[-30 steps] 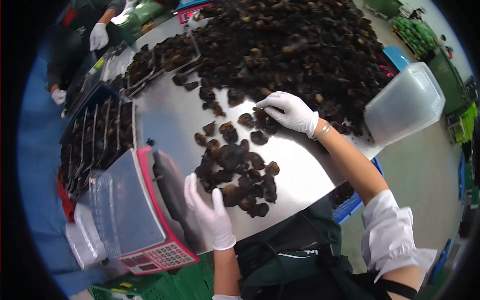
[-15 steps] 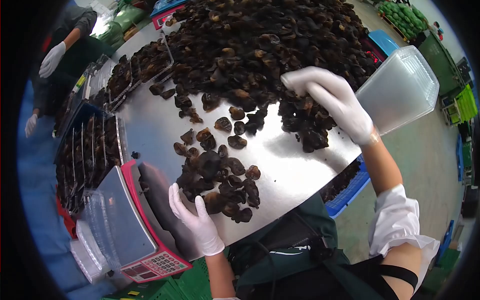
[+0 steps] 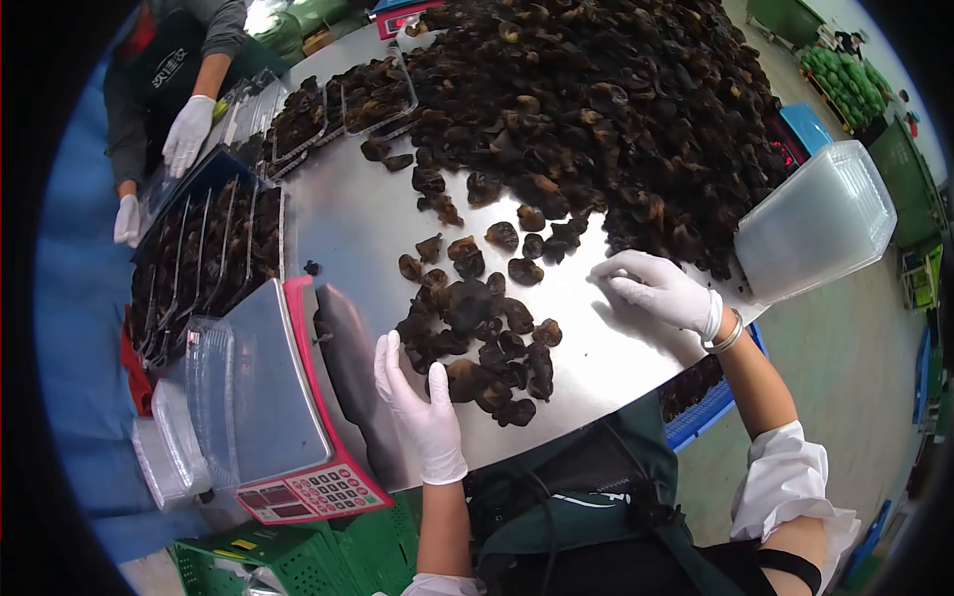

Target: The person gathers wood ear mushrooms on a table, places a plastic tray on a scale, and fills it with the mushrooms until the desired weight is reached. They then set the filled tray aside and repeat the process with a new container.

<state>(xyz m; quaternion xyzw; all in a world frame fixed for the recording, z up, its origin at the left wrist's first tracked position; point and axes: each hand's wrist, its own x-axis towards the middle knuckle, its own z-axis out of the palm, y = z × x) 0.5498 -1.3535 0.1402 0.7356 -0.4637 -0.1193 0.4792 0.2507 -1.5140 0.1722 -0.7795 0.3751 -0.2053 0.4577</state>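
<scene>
Dark pieces (image 3: 472, 308), axes mixed, left hand (image 3: 425, 412) beside

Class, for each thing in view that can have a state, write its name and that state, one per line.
Left hand: open, fingers spread
Right hand: fingers bent, grip unclear
Small group of dark pieces: loose, partly overlapping
Large pile: heaped
Clear container stack: nested, tilted
Left-side trays: filled
Pink-edged scale: readout illegible
Blue basket: holding dark pieces

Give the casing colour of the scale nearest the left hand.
The scale's casing is pinkish red; it shows best in the head view.
</scene>
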